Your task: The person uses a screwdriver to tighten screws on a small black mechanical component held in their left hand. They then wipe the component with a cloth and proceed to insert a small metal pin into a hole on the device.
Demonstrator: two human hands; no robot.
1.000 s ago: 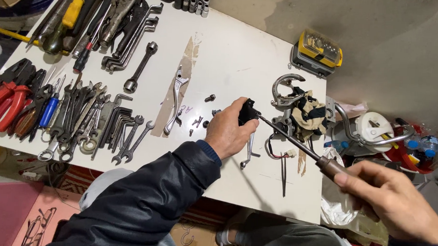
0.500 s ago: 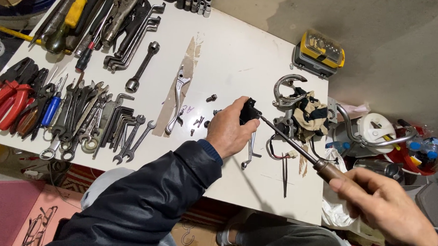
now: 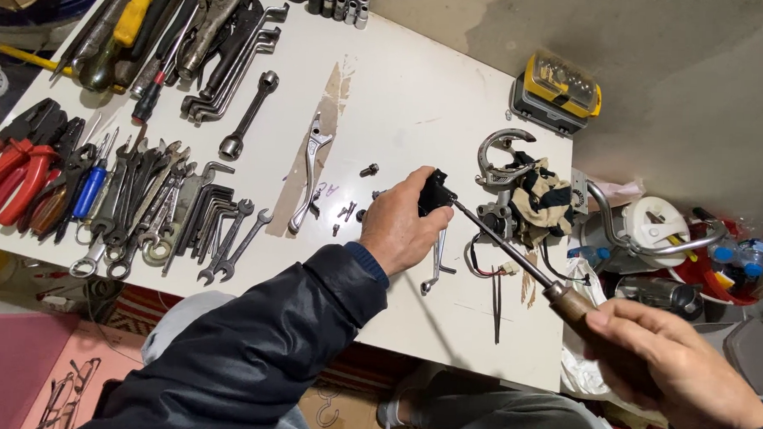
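My left hand (image 3: 398, 226) grips a small black part (image 3: 435, 191) just above the white table (image 3: 402, 97). My right hand (image 3: 676, 369) is closed around the brown wooden handle of a long screwdriver (image 3: 515, 257). The screwdriver's metal shaft slants up and to the left, and its tip meets the black part. Small screws (image 3: 368, 169) and a silver lever (image 3: 309, 170) lie just left of my left hand. A round metal clamp (image 3: 500, 155) with a rag and wires sits right behind the part.
Rows of wrenches (image 3: 153, 215), red-handled pliers (image 3: 15, 172) and screwdrivers (image 3: 134, 28) cover the table's left side. A yellow and black bit case (image 3: 559, 90) sits at the far right edge. A chrome handlebar (image 3: 651, 241) and clutter lie past the right edge.
The view has shifted slightly. My right hand and the screwdriver handle have drifted a little lower and to the right. My left hand keeps its hold on the black part.
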